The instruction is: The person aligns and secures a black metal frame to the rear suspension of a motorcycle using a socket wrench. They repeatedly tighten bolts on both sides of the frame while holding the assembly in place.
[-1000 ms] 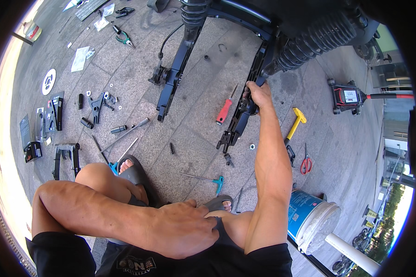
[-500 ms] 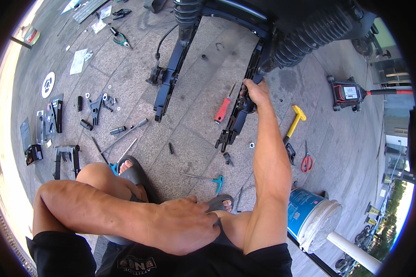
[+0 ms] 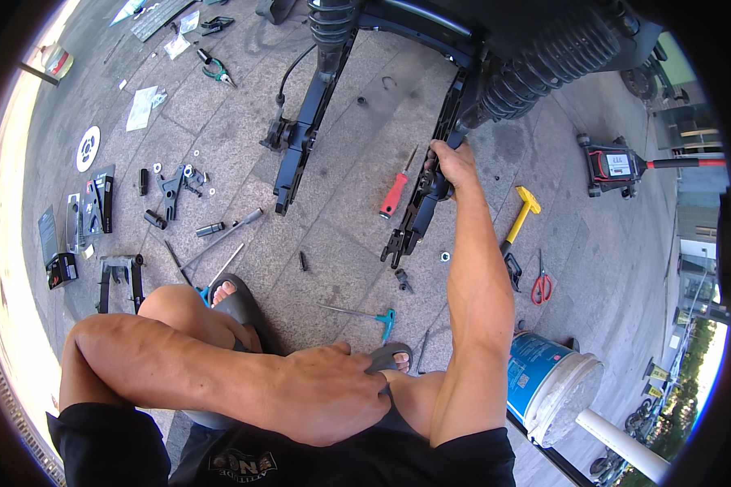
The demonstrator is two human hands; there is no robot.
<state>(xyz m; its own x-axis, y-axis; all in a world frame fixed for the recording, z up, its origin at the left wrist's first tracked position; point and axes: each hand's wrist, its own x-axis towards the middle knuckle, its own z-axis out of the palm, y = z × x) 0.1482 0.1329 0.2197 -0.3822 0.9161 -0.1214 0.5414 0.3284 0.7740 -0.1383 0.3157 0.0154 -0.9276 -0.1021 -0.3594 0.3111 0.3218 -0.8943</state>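
Note:
A black swingarm reaches toward me from under a vehicle, with a left arm [image 3: 299, 146] and a right arm [image 3: 418, 215]. My right hand [image 3: 456, 166] is closed around the right arm, about halfway along, its thumb on top. Across my lap lies my left hand [image 3: 333, 395], its fingers curled down at my right thigh by the hem of my shorts. The fingertips are hidden, so whatever they grip does not show. Between the swingarm's two arms, beside the right one, a red-handled screwdriver [image 3: 394, 196] lies on the paving.
Black shock absorber springs [image 3: 548, 69] rise above the swingarm. Rightward lie a yellow hammer [image 3: 528, 200], red scissors [image 3: 542, 289], a floor jack [image 3: 613, 166] and a blue bucket [image 3: 536, 369]. A teal T-handle wrench [image 3: 387, 325] sits by my foot; sockets and a bracket [image 3: 170, 193] are scattered left.
The view has shifted very slightly. Both hands keep the same places and grips, and nothing else has visibly moved.

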